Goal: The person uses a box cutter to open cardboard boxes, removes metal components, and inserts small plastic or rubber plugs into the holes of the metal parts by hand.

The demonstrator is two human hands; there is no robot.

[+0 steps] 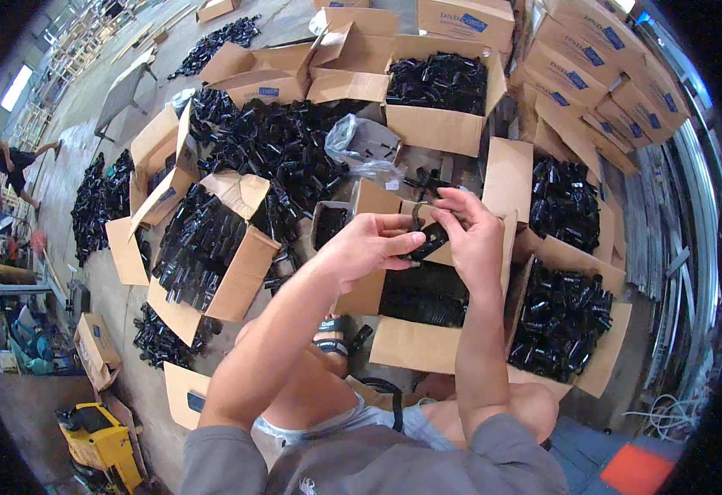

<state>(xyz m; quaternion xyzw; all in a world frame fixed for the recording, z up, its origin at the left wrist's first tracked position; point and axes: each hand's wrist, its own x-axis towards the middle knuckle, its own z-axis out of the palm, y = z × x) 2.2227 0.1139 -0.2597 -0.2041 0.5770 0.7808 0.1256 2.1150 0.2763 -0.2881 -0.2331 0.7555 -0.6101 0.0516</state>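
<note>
In the head view, the person's left hand (pixel 363 247) and right hand (pixel 473 243) both grip a small black part (pixel 433 239) between thumb and fingers, toward three o'clock from the middle. At the part's six o'clock, an open brown cardboard box (pixel 415 345) holds dark pieces (pixel 423 301). A clear plastic bag (pixel 342 142) lies toward eleven o'clock; glossy black tubular pieces (pixel 561 326) fill another carton (pixel 611 351) toward four.

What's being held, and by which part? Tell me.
A small black piece: the left hand holds its left side, the right hand its upper right edge.
</note>
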